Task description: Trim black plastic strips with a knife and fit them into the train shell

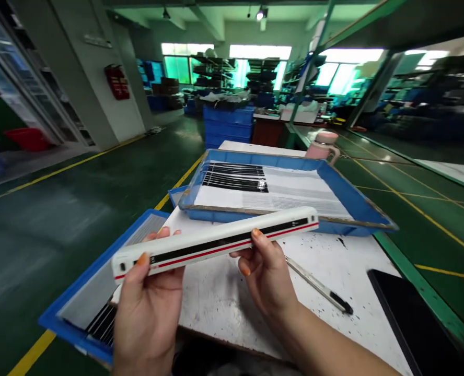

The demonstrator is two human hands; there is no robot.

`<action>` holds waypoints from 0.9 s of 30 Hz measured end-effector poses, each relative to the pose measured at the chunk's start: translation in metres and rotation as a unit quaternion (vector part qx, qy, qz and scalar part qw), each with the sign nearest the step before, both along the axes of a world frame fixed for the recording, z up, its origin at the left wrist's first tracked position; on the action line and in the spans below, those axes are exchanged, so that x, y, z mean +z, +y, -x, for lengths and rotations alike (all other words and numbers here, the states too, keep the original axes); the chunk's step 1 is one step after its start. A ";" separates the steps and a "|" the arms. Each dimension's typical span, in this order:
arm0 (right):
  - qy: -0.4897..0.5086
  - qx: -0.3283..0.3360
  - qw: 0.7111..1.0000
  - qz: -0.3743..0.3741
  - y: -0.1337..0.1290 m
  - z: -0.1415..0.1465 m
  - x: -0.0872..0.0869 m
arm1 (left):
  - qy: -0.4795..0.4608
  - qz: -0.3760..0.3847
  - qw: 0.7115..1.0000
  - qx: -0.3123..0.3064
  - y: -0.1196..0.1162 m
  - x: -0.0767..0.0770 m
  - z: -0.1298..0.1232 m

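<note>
White shell, nearer than tray: likely light, stiff, slick. Left hand: fingers pinching shell's end; right hand: fingers pinching lower edge. Edges probably safest.

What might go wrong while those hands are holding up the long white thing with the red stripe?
The long white piece might slip and get scratched, since the left hand and right hand hold it up off the table.
The right arm might also bump the slim tool, which lies loose close beside it on the table.
</note>
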State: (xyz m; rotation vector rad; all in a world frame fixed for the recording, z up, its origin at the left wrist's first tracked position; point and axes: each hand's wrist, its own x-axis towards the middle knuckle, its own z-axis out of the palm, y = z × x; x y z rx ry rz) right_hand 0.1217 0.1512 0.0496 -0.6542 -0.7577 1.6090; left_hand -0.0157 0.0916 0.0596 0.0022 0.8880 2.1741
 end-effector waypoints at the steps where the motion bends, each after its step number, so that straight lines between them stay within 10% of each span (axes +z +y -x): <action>1: 0.003 0.000 1.000 -0.001 0.000 0.000 0.000 | -0.005 0.014 1.000 0.010 0.000 0.001 0.003; 16: -0.008 -0.024 0.999 -0.029 0.004 -0.006 0.000 | 0.102 0.010 0.994 -0.025 -0.008 -0.051 0.068; 27: -0.031 -0.018 0.998 -0.045 0.002 -0.004 0.003 | 0.068 0.019 0.997 -0.024 -0.011 -0.046 0.068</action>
